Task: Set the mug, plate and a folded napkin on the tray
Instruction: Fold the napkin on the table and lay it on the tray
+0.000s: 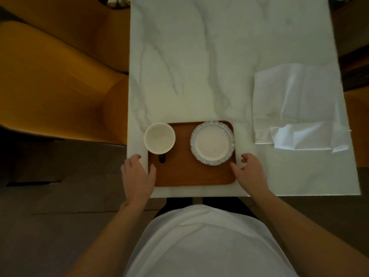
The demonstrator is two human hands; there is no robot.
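A brown wooden tray point(191, 174) lies at the near edge of the white marble table point(199, 66). A cream mug point(159, 138) with a dark handle stands on the tray's left far corner. A white plate point(212, 142) with a blue patterned rim rests on its right far part. A white napkin point(297, 106) lies spread out and rumpled on the table, to the right of the tray. My left hand point(137, 174) is at the tray's left edge and my right hand point(249, 170) at its right edge, both with fingers apart and holding nothing.
A yellow upholstered chair point(60, 76) stands to the left of the table. Dark floor lies below the near table edge. The table's right edge runs just past the napkin.
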